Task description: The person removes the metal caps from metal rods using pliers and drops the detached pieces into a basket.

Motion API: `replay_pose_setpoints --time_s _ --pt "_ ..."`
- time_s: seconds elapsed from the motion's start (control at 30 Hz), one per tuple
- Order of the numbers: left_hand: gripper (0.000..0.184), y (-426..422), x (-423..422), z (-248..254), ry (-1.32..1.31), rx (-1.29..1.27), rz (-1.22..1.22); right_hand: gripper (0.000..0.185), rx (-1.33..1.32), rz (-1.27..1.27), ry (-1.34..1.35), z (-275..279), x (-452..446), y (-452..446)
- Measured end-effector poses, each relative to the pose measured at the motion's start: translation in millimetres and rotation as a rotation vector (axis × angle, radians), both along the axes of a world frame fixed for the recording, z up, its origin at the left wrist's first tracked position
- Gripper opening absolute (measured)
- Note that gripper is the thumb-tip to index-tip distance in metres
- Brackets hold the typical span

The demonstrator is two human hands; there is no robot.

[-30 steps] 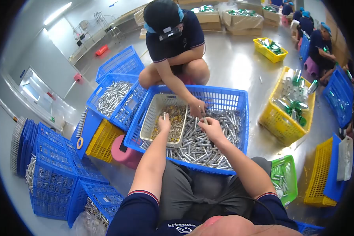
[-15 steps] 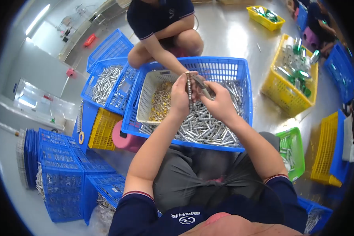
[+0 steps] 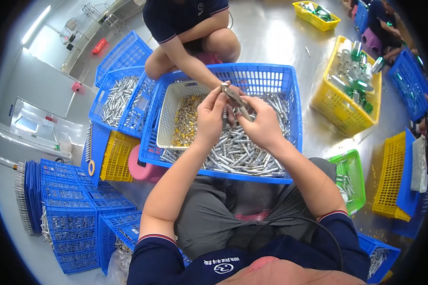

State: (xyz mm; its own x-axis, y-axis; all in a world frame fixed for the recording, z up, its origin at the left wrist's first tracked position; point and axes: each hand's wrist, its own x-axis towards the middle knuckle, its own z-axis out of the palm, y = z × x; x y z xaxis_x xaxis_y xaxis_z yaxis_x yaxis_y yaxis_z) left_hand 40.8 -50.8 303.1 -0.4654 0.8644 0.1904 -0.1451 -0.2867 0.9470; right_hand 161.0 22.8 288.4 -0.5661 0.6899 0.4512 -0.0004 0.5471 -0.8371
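Note:
Over a large blue crate (image 3: pixel 294 164), my left hand (image 3: pixel 210 116) pinches a slim ridged metal rod (image 3: pixel 225 118), mostly hidden by the fingers. My right hand (image 3: pixel 262 122) is closed around the handles of metal pliers (image 3: pixel 235 99). The plier jaws meet the upper end of the rod, by my left fingertips; whether they grip it cannot be made out. Under my hands, many silvery metal rods (image 3: pixel 233 154) fill the crate. A white basket (image 3: pixel 165 118) of small yellowish and silvery pieces (image 3: pixel 185 122) stands in the crate's left side.
Opposite me a person (image 3: pixel 185 28) squats, one hand reaching into the crate behind mine. Blue crates of metal parts (image 3: pixel 121 97) adjoin on the left, with more stacked crates (image 3: pixel 71 213) lower down. To the right are a yellow basket (image 3: pixel 337 111) and a green basket (image 3: pixel 359 183).
The pliers have swung from beside the rod to its upper end, their jaws now at my left fingertips. My left fingers cover more of the rod. The whole view has shifted slightly.

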Motion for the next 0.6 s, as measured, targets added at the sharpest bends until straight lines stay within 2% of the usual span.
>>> replay_pose_setpoints --time_s 0.23,0.3,0.43,0.5,0.6 --pt "0.035 1 1 0 0.019 -0.016 0.072 0.035 -0.112 -0.012 -0.066 5 2 -1" --pt "0.036 2 0 -1 0.038 -0.035 0.067 0.033 -0.16 0.056 0.021 3 1 1" --pt "0.037 4 0 -5 0.025 0.002 0.08 0.034 -0.101 0.031 0.021 3 1 2" --pt "0.037 5 -1 -10 0.223 -0.028 0.163 0.033 -0.097 0.048 -0.011 0 0 5" --pt "0.035 9 -1 -14 0.346 -0.049 0.214 0.035 -0.208 0.1 -0.139 0 1 8"
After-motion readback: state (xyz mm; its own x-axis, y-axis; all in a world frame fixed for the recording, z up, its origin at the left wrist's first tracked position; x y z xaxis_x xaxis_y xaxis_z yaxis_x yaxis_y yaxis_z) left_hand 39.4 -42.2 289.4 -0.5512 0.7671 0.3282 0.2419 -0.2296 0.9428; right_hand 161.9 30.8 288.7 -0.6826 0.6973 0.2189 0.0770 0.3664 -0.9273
